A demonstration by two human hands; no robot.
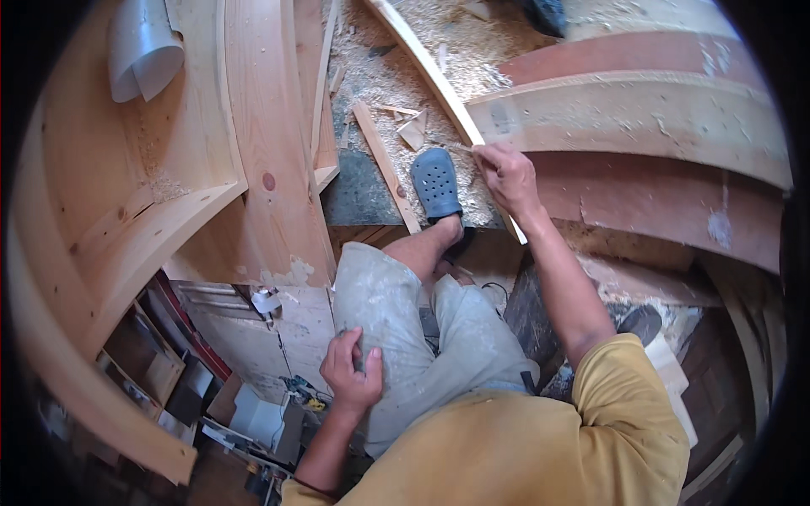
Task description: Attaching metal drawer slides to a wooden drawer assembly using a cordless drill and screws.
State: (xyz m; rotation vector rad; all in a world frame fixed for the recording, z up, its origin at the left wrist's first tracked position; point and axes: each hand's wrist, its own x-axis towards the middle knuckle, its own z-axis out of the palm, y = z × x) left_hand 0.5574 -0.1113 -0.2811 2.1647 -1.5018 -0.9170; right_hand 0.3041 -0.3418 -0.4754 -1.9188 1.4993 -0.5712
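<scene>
My right hand is closed around a long, narrow wooden strip. The strip slants from the top middle of the view down past my hand, and its lower end shows below my fingers. Against my left thigh rests my left hand, fingers loosely bent with the thumb apart and nothing visible in it. A blue-grey clog is on my forward foot, left of the strip. Beside the clog lies a shorter wooden batten with a knot near one end.
Sawdust and shavings cover the floor ahead, with wood offcuts. Large curved wooden boards rise on the right. A wooden frame stands left, holding a rolled white sheet. Shelves with tools lie lower left.
</scene>
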